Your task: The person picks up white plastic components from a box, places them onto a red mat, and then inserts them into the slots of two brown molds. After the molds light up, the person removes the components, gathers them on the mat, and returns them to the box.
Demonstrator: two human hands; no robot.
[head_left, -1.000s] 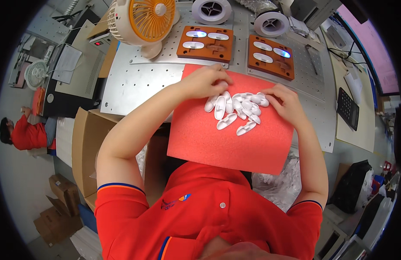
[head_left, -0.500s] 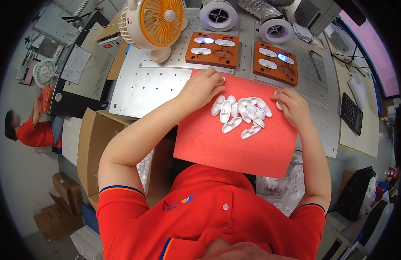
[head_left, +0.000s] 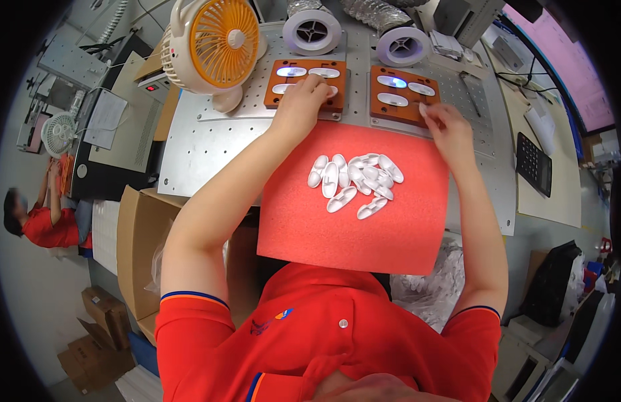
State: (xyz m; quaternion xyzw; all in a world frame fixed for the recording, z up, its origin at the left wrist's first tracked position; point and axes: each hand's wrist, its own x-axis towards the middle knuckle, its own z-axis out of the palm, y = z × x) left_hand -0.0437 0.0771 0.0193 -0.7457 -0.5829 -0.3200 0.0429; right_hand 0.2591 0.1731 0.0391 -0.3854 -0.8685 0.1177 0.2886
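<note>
My left hand (head_left: 301, 102) reaches over the left orange fixture block (head_left: 301, 102), its fingers closed on a white oval plastic shell (head_left: 333, 92) at the lower right slot. Three more white shells lie in that block, the upper left one (head_left: 291, 72) lit bluish. At the near right corner of the right orange fixture block (head_left: 405, 114), my right hand (head_left: 451, 130) pinches another white shell (head_left: 423, 110). Three shells sit in this block too, its upper left one (head_left: 391, 81) glowing blue. Several loose white shells (head_left: 330, 181) are heaped on the red foam sheet (head_left: 324, 234) before me.
A white and orange fan (head_left: 223, 47) stands left of the blocks. Two round duct mouths (head_left: 312, 32) are behind them. A calculator (head_left: 533, 164) lies at the right. Below the table's left edge is an open cardboard box (head_left: 137, 248). Another person (head_left: 52, 218) works at far left.
Both hands have moved from the foam sheet forward to the fixture blocks, each carrying a white shell. The bright blue spot on the right block has shifted from its upper right shell to its upper left.
</note>
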